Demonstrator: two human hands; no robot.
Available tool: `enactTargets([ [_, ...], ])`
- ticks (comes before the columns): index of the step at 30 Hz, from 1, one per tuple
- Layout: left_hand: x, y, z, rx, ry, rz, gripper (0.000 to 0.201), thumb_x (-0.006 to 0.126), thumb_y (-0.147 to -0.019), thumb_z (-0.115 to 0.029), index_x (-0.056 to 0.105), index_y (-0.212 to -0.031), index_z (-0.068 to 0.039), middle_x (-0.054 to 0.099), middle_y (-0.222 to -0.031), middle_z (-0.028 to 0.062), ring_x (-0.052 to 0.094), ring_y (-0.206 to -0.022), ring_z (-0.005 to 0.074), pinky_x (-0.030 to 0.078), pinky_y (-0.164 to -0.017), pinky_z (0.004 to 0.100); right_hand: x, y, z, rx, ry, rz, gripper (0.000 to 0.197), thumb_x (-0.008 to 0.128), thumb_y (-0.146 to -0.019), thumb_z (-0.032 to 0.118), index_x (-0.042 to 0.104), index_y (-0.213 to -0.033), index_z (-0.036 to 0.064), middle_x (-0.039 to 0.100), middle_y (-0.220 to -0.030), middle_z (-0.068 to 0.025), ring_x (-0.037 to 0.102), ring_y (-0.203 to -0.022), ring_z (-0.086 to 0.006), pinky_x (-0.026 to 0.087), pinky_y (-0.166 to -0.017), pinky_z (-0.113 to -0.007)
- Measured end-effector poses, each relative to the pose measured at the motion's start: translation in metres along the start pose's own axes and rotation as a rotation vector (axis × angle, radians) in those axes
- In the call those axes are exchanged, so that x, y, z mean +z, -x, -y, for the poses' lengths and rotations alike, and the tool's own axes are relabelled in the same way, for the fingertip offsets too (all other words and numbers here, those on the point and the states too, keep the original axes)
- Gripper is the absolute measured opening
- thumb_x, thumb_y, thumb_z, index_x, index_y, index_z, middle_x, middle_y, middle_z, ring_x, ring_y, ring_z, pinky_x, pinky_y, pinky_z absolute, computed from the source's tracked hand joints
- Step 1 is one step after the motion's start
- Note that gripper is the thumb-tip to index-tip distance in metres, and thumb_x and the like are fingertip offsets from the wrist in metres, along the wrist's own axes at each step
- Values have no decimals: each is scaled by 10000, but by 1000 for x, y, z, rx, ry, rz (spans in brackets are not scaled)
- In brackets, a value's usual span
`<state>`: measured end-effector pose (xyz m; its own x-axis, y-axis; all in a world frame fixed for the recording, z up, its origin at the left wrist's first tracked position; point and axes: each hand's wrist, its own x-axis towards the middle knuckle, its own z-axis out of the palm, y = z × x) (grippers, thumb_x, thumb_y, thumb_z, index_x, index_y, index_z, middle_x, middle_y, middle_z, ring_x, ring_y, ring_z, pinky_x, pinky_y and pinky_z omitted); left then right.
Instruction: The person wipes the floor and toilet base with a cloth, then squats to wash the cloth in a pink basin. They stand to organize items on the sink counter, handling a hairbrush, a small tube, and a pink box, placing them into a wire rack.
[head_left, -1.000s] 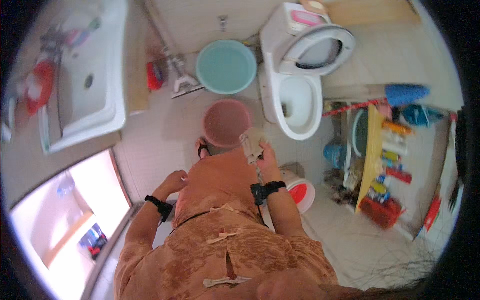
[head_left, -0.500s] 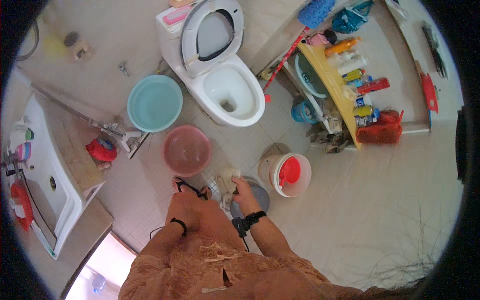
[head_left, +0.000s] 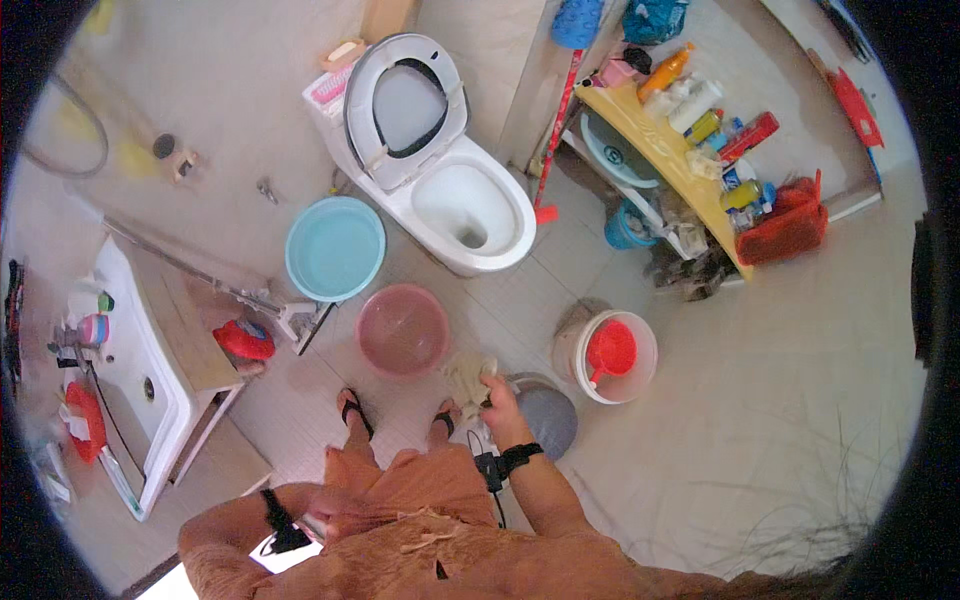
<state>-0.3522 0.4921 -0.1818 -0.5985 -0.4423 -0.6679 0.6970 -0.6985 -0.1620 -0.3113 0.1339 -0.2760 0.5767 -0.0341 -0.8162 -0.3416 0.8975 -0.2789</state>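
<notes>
While the white toilet (head_left: pixel 418 188) stands far off, the pink basin (head_left: pixel 403 330) sits nearer; your left hand (head_left: pixel 340 512) is close against you, its grip impossible to tell, and your right hand (head_left: pixel 503 408) clutches a pale cloth (head_left: pixel 468 384) near-right of the basin.

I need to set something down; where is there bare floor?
Bare tile shows between the toilet and the white bucket, and between the red bundle and the left foot. It is crowded around the right hand: pale cloth in its fingers, pink basin and grey round object close by. The yellow shelf is packed with bottles.
</notes>
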Motion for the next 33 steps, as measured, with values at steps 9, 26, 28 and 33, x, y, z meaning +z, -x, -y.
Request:
enactTargets([
  [9,-90,-38,9,920,-1150,202,527,514,-869,-234,330,-1329,-54,451,-1276,100,475,-1097,239,364,-942,346,6,-61,-60,33,-41,34,327,492,-839,122,484,-1152,27,575,-1078,-114,559,-983,-271,450,-860,-423],
  [26,-109,-156,-44,552,-1083,260,426,529,-857,-233,416,-1230,-61,496,-1163,72,490,-1031,206,386,-898,327,66,-87,-110,-38,137,-32,304,502,-818,84,499,-1116,28,577,-1057,-129,571,-945,-273,483,-821,-415],
  [28,-113,-156,-39,558,-1056,243,415,531,-856,-233,426,-1219,-62,501,-1149,69,492,-1023,203,388,-893,325,73,-97,-116,-50,140,-36,324,499,-821,91,483,-1138,29,561,-1087,-136,558,-974,-282,476,-835,-423],
  [33,-138,-151,-49,661,-921,79,386,536,-853,-232,451,-1190,-64,514,-1116,61,496,-1004,193,395,-880,320,82,-117,-122,6,215,-30,340,471,-829,91,461,-1160,13,560,-1082,-130,564,-965,-287,472,-823,-431],
])
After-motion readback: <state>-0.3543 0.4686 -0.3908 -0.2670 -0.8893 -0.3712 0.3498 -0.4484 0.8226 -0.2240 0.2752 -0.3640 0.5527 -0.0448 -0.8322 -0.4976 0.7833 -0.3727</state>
